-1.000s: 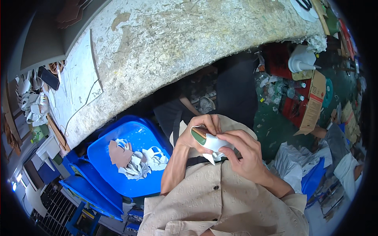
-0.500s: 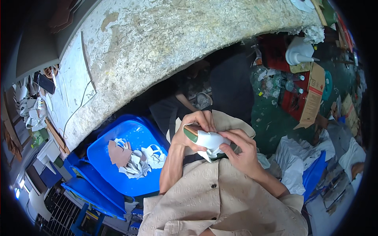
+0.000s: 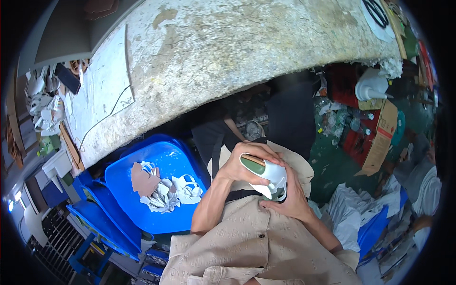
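Observation:
Above my lap I hold a green shoe last (image 3: 251, 164) with a glossy white shoe upper (image 3: 276, 175) wrapped round it. A brown strip shows in the upper's opening. My left hand (image 3: 231, 167) is closed over the near-left end, its thumb below the opening and its fingers across the top. My right hand (image 3: 295, 202) grips the other end, with the thumb under a loose white strap and the fingers behind the upper. Parts of the right fingers are hidden. Left of my hands, white upper pieces (image 3: 164, 195) and a brown piece (image 3: 145, 180) lie on a blue chair seat (image 3: 135, 209).
A worn, pale workbench (image 3: 228, 52) curves across the far side. Another person's shoe (image 3: 254, 129) shows beneath it. On the right stand a cardboard box (image 3: 380, 140), plastic bottles (image 3: 351, 121) and white plastic sheeting (image 3: 349, 209). More white pieces (image 3: 47, 107) hang at far left.
The upper and last have turned in my hands. My right hand has moved from pinching the top edge to wrapping the right end. The whole view has shifted slightly.

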`<control>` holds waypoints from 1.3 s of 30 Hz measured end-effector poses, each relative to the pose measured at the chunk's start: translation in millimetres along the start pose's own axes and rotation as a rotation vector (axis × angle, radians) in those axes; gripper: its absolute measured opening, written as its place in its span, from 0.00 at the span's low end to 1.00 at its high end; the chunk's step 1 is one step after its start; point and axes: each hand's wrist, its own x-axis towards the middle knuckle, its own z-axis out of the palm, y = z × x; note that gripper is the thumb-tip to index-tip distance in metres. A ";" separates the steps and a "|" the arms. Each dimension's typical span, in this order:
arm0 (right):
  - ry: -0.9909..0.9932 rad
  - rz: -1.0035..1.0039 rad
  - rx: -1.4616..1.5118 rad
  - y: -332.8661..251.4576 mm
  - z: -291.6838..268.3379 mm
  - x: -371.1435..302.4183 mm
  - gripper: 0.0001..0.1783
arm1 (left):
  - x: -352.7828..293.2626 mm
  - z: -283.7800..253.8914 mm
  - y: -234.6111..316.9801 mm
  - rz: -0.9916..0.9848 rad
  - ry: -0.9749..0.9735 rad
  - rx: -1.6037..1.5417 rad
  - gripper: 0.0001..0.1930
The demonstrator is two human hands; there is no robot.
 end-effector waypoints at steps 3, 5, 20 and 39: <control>-0.013 0.026 0.081 9.0 2.7 -3.5 0.62 | 3.6 9.5 19.1 -0.035 0.034 0.115 0.27; -0.023 -0.007 0.156 10.3 -3.1 3.0 0.59 | 6.6 16.2 23.3 -0.041 0.106 0.021 0.27; 0.005 -0.158 0.764 14.1 -23.2 36.1 0.60 | 59.8 16.2 99.1 0.016 0.298 -0.428 0.44; -0.858 0.001 1.847 15.2 5.9 34.3 0.71 | 35.0 51.6 79.4 0.223 0.319 -0.267 0.35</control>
